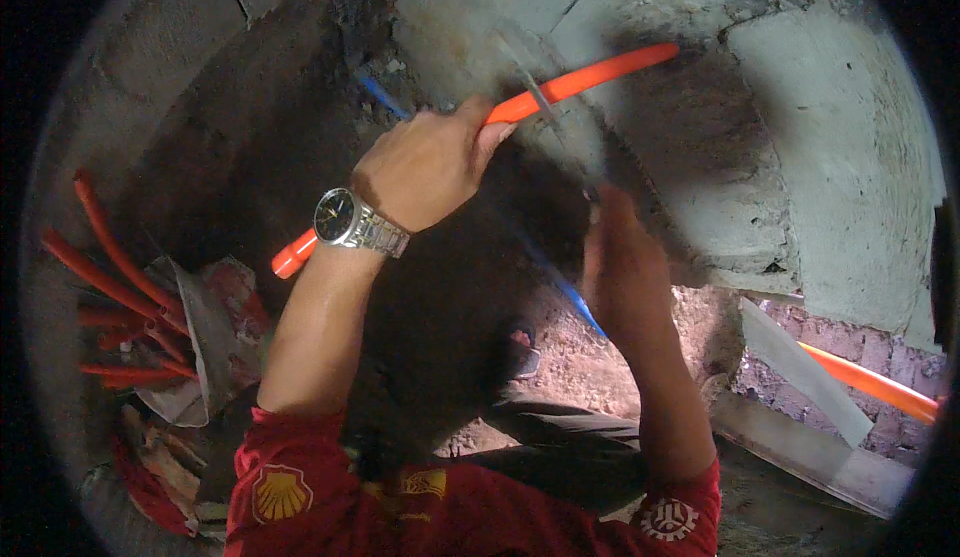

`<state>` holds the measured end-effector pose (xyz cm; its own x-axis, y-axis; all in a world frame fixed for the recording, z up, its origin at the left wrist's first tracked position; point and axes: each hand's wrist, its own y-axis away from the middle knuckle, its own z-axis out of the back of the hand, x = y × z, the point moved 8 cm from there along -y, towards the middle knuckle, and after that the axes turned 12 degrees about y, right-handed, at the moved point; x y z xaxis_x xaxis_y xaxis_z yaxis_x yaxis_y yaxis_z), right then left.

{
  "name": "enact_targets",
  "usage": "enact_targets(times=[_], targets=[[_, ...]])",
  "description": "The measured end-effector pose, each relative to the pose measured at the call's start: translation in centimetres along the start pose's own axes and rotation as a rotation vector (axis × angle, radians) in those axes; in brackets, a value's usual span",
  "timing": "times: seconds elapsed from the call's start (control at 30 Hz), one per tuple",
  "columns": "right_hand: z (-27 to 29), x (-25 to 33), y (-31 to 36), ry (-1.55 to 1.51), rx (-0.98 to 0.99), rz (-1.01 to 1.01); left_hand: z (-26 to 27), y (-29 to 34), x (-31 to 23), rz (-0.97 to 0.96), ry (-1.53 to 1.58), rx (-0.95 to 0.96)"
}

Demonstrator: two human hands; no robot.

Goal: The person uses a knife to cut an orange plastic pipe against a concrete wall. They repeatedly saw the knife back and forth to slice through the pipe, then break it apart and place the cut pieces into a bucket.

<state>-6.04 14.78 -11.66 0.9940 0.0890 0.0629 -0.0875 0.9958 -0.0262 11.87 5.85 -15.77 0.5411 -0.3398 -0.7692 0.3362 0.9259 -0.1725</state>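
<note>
Head view: two hands on an orange pipe and a thin blade, against a rough block wall.

Left hand [430,167], frame centre, wristwatch [348,221] on it, fist closed round the orange pipe [585,79]; pipe slants from its cut end at left-centre up to upper right, likely pinned to the grey wall [830,157] to steady it. Right hand [622,262], right of centre, in shadow and blurred, wrapped on the lower end of a thin grey blade [540,97] that crosses the pipe just past the left fingers. Blue pipe [575,302] runs between the arms. More orange pipes [110,277] bundled at left edge, another [870,382] lower right. Red shirt [330,502], bottom: yellow shell-shaped badge left, white round emblem right.
</note>
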Motion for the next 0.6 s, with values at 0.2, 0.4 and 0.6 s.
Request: enact_targets(times=[0.2, 0.4, 0.6], targets=[[-0.3, 2.2, -1.6, 0.136, 0.012, 0.051, 0.3, -0.1, 0.0, 0.071, 0.058, -0.007], [-0.7, 2.7, -1.4, 0.186, -0.070, 0.107, 0.0, -0.4, 0.8, 0.127, 0.099, -0.011], [-2.3, 3.4, -0.5, 0.237, 0.098, 0.001, 0.1, -0.6, 1.1, 0.156, 0.125, 0.010]])
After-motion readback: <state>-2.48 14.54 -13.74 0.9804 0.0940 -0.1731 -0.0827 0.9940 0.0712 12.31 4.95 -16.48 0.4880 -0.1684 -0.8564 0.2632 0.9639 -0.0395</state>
